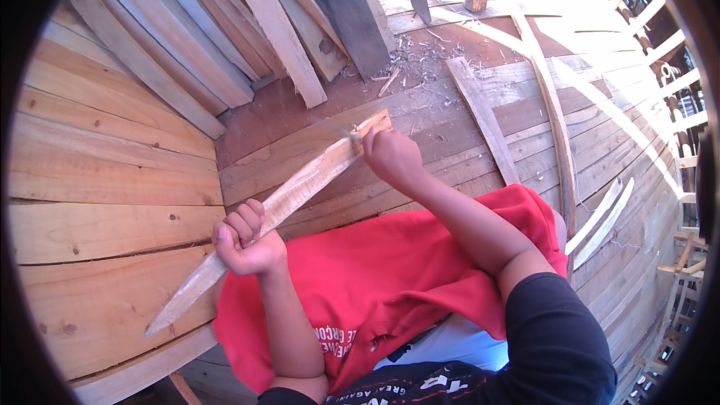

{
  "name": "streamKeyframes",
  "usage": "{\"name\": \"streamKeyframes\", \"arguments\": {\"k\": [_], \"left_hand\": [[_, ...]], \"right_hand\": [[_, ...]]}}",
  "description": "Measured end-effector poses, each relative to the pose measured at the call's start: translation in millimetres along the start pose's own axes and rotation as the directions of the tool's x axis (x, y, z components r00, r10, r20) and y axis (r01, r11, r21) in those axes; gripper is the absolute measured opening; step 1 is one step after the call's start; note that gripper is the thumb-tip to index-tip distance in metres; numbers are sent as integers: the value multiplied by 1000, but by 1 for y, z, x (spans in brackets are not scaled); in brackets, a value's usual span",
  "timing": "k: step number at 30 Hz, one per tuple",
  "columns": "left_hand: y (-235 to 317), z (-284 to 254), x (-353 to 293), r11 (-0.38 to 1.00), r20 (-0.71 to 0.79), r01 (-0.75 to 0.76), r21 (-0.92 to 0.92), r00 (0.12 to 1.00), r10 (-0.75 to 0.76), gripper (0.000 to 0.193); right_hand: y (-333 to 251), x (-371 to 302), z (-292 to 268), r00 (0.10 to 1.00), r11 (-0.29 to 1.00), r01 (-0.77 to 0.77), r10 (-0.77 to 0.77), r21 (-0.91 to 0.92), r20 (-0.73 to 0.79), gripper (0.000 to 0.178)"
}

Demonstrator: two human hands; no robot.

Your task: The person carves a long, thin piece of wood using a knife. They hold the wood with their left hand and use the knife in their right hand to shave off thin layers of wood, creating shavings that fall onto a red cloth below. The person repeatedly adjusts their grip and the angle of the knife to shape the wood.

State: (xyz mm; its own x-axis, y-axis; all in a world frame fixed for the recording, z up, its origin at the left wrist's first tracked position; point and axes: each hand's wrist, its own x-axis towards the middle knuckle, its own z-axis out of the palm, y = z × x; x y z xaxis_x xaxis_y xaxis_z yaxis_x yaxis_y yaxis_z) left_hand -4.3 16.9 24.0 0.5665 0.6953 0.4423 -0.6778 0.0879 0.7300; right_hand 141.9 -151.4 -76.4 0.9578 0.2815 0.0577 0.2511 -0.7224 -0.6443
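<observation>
A long, pale wooden piece (309, 178), pointed at its near left end, slants across in front of me from lower left to upper right. My left hand (251, 241) is wrapped round it below the middle, the tapered tip sticking out past the fist. Near the far end, my right hand (393, 157) is closed over a thin, blade-like tool (335, 129) that looks like a knife. Motion smears the tool and its handle is hidden in the fist. The blade lies across the wood's upper edge, where the surface looks freshly cut.
A red cloth (390, 255) covers my lap. Several upright boards (157, 37) lean at the far left beside a plank wall (112, 225). Wood shavings (427, 60) litter the plank floor. Loose strips (484, 120) lie to the right, with two pale curved pieces (604, 217) nearby.
</observation>
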Motion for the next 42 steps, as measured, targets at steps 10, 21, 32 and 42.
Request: {"name": "streamKeyframes", "arguments": {"k": [10,21,32,42], "left_hand": [[-1,-9,-2,1000,-12,-10,5,1000,10,38],[-1,-6,-3,1000,11,-21,6,1000,21,39],[-2,5,-4,1000,20,-7,1,1000,7,35],[-4,3,-3,1000,3,-8,-5,1000,8,36]], "right_hand": [[-15,-10,-8,996,995,86,-85,-54,23,54],[-15,-10,0,983,983,182,-181,11,-17,48],[12,3,2,997,994,77,-79,-80,-22,51],[24,25,-5,999,999,32,-33,-10,-38,51]]}}
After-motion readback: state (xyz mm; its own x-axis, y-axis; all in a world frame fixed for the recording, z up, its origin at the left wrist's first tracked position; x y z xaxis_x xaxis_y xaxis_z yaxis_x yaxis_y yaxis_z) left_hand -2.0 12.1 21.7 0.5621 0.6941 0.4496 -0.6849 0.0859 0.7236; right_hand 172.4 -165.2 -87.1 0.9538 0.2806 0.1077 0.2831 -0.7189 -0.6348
